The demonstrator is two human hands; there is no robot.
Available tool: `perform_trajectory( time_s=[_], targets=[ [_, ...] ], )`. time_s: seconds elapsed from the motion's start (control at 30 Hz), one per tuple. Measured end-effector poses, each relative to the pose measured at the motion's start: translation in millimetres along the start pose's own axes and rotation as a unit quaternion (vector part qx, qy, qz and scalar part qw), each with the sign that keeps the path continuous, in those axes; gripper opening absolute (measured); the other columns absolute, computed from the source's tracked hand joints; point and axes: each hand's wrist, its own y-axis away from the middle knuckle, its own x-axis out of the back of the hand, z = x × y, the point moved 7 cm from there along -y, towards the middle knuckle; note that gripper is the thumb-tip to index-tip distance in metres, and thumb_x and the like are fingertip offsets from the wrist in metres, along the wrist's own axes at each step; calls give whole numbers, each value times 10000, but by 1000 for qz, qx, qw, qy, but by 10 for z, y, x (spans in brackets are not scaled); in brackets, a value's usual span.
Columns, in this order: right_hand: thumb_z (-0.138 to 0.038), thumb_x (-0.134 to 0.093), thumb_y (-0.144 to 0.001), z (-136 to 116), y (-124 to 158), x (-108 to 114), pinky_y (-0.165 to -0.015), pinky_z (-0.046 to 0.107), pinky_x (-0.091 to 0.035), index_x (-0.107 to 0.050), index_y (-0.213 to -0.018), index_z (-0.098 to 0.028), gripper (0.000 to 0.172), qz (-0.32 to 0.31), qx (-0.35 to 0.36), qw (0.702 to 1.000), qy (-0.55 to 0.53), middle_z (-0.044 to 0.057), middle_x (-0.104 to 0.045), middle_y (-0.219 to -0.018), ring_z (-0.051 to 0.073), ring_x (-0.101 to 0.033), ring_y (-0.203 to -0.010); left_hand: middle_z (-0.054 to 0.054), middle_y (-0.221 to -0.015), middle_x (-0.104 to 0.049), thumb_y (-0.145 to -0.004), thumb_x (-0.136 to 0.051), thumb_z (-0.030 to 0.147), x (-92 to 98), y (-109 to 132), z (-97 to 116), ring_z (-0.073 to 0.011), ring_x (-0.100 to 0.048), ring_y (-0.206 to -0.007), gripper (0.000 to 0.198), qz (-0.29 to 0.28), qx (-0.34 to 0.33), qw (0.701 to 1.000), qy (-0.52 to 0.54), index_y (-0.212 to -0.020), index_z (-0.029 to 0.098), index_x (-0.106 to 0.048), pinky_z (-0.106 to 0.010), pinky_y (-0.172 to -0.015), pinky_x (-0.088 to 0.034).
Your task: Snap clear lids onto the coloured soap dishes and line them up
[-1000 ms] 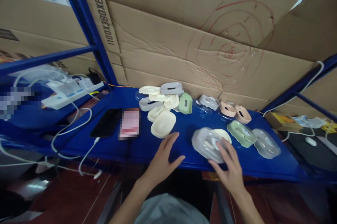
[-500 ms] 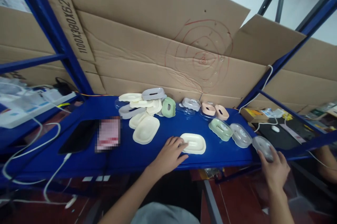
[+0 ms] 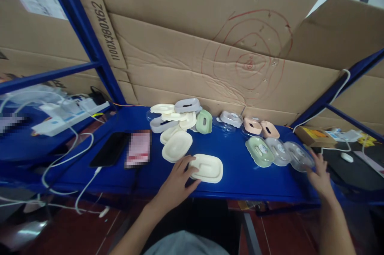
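My left hand (image 3: 180, 175) grips the left end of a cream oval soap dish (image 3: 210, 169), with fingers over its rim and thumb by the near edge. Behind that hand lies another cream dish (image 3: 177, 146), overlapping others. On the right, my right hand (image 3: 320, 173) has its fingers apart beside a clear lid (image 3: 298, 157), its fingertips at the lid's right edge. Left of that lid sit a clear grey one (image 3: 279, 152) and a green dish under a clear cover (image 3: 260, 152). They stand close together in a row.
A pile of cream and grey parts with a green slotted piece (image 3: 204, 122) lies at the back. Peach slotted pieces (image 3: 270, 129) are at back right. A black tablet (image 3: 109, 149) and a pink-screened phone (image 3: 138, 149) lie left. Cardboard (image 3: 180, 59) walls the back.
The cream dish has moved left along the table with my left hand. The rightmost clear lid has shifted left against its neighbour, and my right hand has come to its right edge. The view has turned.
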Motion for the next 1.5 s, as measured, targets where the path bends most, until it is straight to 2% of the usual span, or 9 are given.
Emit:
perform_trajectory(
  time_s=[0.13,0.23,0.33,0.47,0.63,0.9,1.17,1.33,1.5],
  targets=[
    [-608,-358,-1034,-1119,-122,93,-1054,584,-470,-577,-1455,-92,701,58,29,993,-103,292,-614,-1430,409,-576,-1351,-87,-1430,-582,-953,-688,215,9,4,-41,-304,-532,-1405,61,9,11,999,39,-1004,242,-666,-510,-1172,-483],
    [-538,-375,-1062,-2319,-106,-433,-1001,480,-531,-709,-1291,-182,540,-131,170,969,-119,173,-748,-1251,324,-694,-1156,-87,-1364,-614,-945,-703,232,65,8,-112,-278,-594,-1326,61,27,25,995,88,-987,240,-659,-469,-1135,-515],
    [-493,-479,-1044,-3182,-9,-896,-1042,487,-505,-738,-1253,-203,442,-202,238,942,-122,154,-761,-1229,329,-691,-1153,-77,-1323,-629,-943,-707,228,115,22,-172,-254,-615,-1294,61,35,41,991,124,-979,243,-660,-433,-1116,-526],
    [-427,-445,-1068,-3793,160,-1158,-1109,570,-427,-691,-1323,-144,454,-212,275,927,-143,214,-704,-1337,372,-620,-1274,-76,-1340,-624,-920,-733,197,123,39,-175,-252,-610,-1306,109,34,42,989,137,-988,243,-660,-432,-1127,-517],
    [-501,-573,-1030,-4244,432,-1214,-1204,524,-353,-607,-1457,-224,510,-264,334,875,-231,122,-615,-1520,320,-508,-1440,-68,-1305,-644,-899,-755,156,62,4,-124,-265,-591,-1331,149,15,27,991,132,-973,245,-660,-462,-1160,-488],
    [-658,-643,-916,-4021,319,-1410,-976,471,-537,-729,-942,-235,433,-322,179,833,-413,79,-801,-980,278,-736,-949,-68,-1296,-658,-903,-767,140,15,6,-115,-265,-564,-1372,174,10,15,993,118,-983,239,-648,-454,-1166,-481],
    [-629,-630,-848,-3596,4,-1425,-674,374,-602,-636,-1199,-255,512,-286,-26,796,-533,21,-727,-868,215,-699,-712,-69,-1287,-671,-908,-778,157,-5,26,-92,-270,-572,-1364,173,19,-1,996,90,-1003,235,-656,-465,-1165,-486],
    [-562,-587,-923,-3241,142,-1166,-963,526,-583,-592,-1391,-253,561,-215,-34,856,-469,85,-726,-1117,280,-697,-1019,-59,-1265,-686,-906,-774,146,-10,20,-81,-272,-566,-1378,188,16,-1,996,87,-1020,240,-658,-475,-1181,-478],
    [-575,-529,-1001,-2894,828,-814,-1261,646,-283,-685,-1351,-230,516,-199,23,905,-374,166,-469,-1609,377,-379,-1533,-61,-1293,-672,-890,-773,131,3,24,-67,-269,-567,-1380,229,15,10,996,85,-1051,247,-658,-462,-1180,-487]
  ],
)
